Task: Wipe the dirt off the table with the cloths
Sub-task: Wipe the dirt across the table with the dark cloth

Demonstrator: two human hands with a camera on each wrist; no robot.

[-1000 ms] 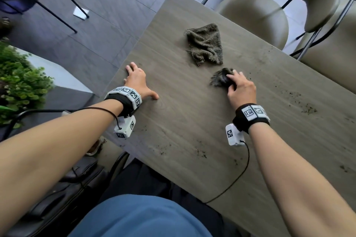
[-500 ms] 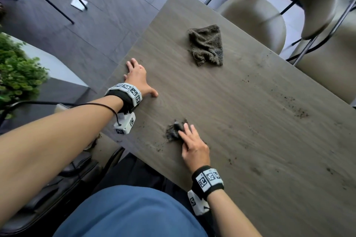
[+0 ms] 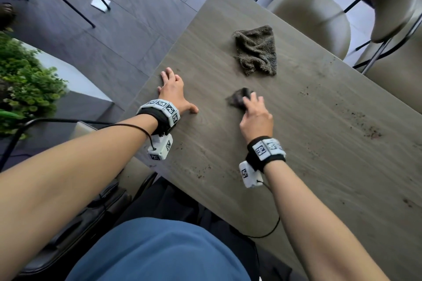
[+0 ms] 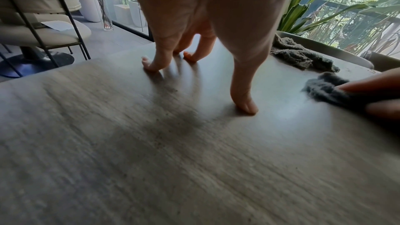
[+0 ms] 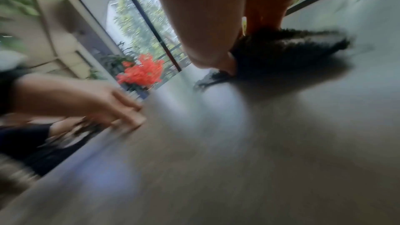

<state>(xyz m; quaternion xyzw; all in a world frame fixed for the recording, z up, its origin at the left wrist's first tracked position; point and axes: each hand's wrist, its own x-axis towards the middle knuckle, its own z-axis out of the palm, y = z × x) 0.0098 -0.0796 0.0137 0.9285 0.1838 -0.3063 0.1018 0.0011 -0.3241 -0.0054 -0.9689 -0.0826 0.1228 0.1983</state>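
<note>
A small dark grey cloth [image 3: 236, 99] lies bunched on the wooden table [image 3: 319, 178], in the middle near the left side. My right hand [image 3: 250, 102] presses on it, fingers over the top and thumb pinching its near side; the same cloth [image 5: 281, 47] is blurred in the right wrist view. My left hand [image 3: 171, 89] rests flat on the table by its left edge, fingers spread and holding nothing. An olive-brown cloth [image 3: 257, 51] lies loose farther away. Dirt specks [image 3: 372, 132] dot the right part, and more dirt [image 3: 205, 172] lies near the front edge.
Beige chairs [image 3: 312, 20] stand past the table's far right side. A green plant [image 3: 25, 84] grows on the left beside the tiled floor. A dark bag [image 3: 75, 223] sits below the table's left edge. My blue-clad lap is at the front.
My right hand dragged the dark cloth toward the near edge, then pushed it back out to the middle of the table. The left hand and the olive cloth stayed put.
</note>
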